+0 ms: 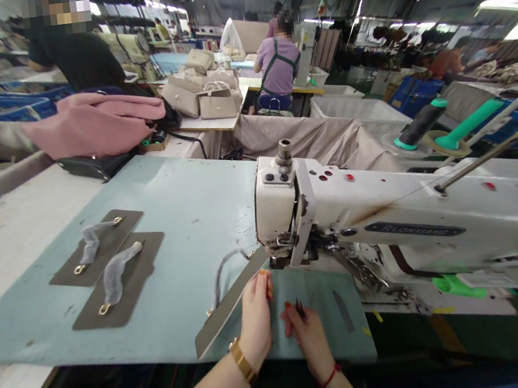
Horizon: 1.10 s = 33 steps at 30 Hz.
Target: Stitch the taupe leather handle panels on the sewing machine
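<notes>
The left hand (256, 323) grips the edge of a taupe leather panel (228, 305). The right hand (311, 348) pinches a small black tool (300, 308), just before the sewing machine (384, 216).

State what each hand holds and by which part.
Left hand: a taupe leather panel, by its long edge. Right hand: an unidentifiable small black item, pinched at its base.
</notes>
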Tool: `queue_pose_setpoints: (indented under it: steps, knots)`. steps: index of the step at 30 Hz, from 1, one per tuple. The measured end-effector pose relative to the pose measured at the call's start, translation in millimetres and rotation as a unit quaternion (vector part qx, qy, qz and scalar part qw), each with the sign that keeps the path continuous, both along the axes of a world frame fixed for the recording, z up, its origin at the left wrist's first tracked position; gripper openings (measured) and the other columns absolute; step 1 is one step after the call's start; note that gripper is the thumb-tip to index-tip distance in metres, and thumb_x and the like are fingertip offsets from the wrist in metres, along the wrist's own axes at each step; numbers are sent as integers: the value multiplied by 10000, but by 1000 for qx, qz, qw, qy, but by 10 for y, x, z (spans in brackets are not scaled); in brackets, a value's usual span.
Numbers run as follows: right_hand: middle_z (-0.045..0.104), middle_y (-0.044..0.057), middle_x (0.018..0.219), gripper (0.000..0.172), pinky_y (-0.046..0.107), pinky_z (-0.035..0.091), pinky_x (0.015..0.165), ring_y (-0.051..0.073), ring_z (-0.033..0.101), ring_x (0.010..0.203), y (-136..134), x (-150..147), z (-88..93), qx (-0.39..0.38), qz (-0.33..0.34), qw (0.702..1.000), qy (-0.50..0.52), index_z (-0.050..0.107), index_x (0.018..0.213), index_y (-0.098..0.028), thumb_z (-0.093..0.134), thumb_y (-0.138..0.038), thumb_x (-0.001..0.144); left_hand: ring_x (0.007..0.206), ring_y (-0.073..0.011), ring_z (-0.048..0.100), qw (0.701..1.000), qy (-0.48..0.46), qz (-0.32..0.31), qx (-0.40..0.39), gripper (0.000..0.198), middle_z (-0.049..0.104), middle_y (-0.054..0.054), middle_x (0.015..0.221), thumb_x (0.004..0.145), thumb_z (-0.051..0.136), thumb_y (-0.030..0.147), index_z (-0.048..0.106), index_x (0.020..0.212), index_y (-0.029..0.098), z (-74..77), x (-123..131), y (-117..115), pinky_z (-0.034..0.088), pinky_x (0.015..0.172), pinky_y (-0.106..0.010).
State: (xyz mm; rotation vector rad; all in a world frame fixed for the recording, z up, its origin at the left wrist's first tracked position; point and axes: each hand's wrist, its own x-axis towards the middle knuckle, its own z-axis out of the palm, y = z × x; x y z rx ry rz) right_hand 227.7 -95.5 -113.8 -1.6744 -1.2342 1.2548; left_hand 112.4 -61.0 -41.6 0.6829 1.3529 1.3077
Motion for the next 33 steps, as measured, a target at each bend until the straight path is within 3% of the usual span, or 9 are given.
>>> queue_pose_setpoints:
  steps: [2,4,7,8,11,13,19,23,33]
  knots:
    - [630,26,577,420,248,422,662,181,612,643,87,-50,161,37,-8,999,2,618,671,-165,441,-458,914,549,-124,420,997,-54,-55,4,247,449,29,607,864,518,421,570,763,201,99,-143,-135,377,524,-237]
    - [672,49,671,436,248,419,748,201,635,782,214,-143,319,72,-7,997,5,604,616,-177,450,-456,914,535,-113,415,995,-58,-83,24,195,443,41,601,861,540,397,583,889,209,242,-365,-126,381,514,-229]
    - [690,59,713,452,252,416,738,206,631,791,434,-348,490,109,-2,994,8,637,623,-180,442,-465,915,615,-112,497,991,37,-85,93,223,552,16,747,846,557,371,562,993,203,415,-728,230,449,585,-233]
    - [691,58,710,460,252,416,719,202,630,766,503,-423,522,118,-1,993,9,642,627,-179,432,-467,917,669,-124,532,984,89,-115,101,250,592,-8,831,831,569,372,561,1001,189,436,-826,409,474,632,-249]
    - [669,48,672,452,247,398,633,186,604,673,665,-621,549,136,-12,991,6,618,636,-175,413,-467,913,915,-203,589,922,233,-284,121,352,635,-82,1051,782,591,389,587,1045,155,389,-992,940,491,804,-322]
    - [634,42,643,414,250,359,583,179,562,630,728,-702,517,145,-36,989,-8,579,629,-173,426,-453,893,1001,-238,580,876,275,-374,132,392,645,-96,1096,748,619,400,619,1052,153,315,-1000,1193,467,883,-349]
    - [515,2,543,374,247,282,529,146,446,544,761,-712,378,163,-72,983,-34,503,561,-179,459,-433,833,937,-230,608,805,265,-510,148,393,712,-48,952,663,707,437,691,950,169,231,-877,1465,454,899,-327]
    - [527,3,550,359,231,301,513,141,452,546,761,-693,356,168,-70,983,-30,533,581,-169,467,-430,818,872,-212,620,790,255,-540,137,444,718,-44,899,650,711,474,683,969,167,227,-848,1511,477,828,-305]
    - [481,-11,556,356,221,293,507,127,410,550,759,-615,411,162,-39,986,4,509,586,-166,465,-426,825,802,-197,618,800,241,-541,98,365,725,-33,842,621,743,443,724,856,164,228,-849,1540,485,760,-280]
